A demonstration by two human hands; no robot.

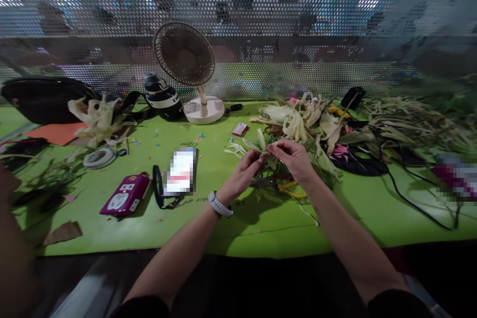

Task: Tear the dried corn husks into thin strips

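In the head view my left hand [244, 171], with a white wristband [220, 204] below it, pinches the base of a small bunch of pale corn husk strips [261, 138]. My right hand [294, 161] meets it from the right, thumb and fingertips closed on the same bunch. What lies exactly between the fingertips is too small to make out. Beneath and behind both hands lies a pile of dry corn husks [296, 121] mixed with green stems. A yellow-handled tool [292, 190], partly hidden, rests under my right hand.
On the green table [223, 238] stand a fan [204, 111], a dark bottle [164, 102] and a magenta power strip [126, 196]. A phone [181, 171] lies left of my hands. Black cables [406, 203] run at right. Another person's arm [15, 238] shows at far left.
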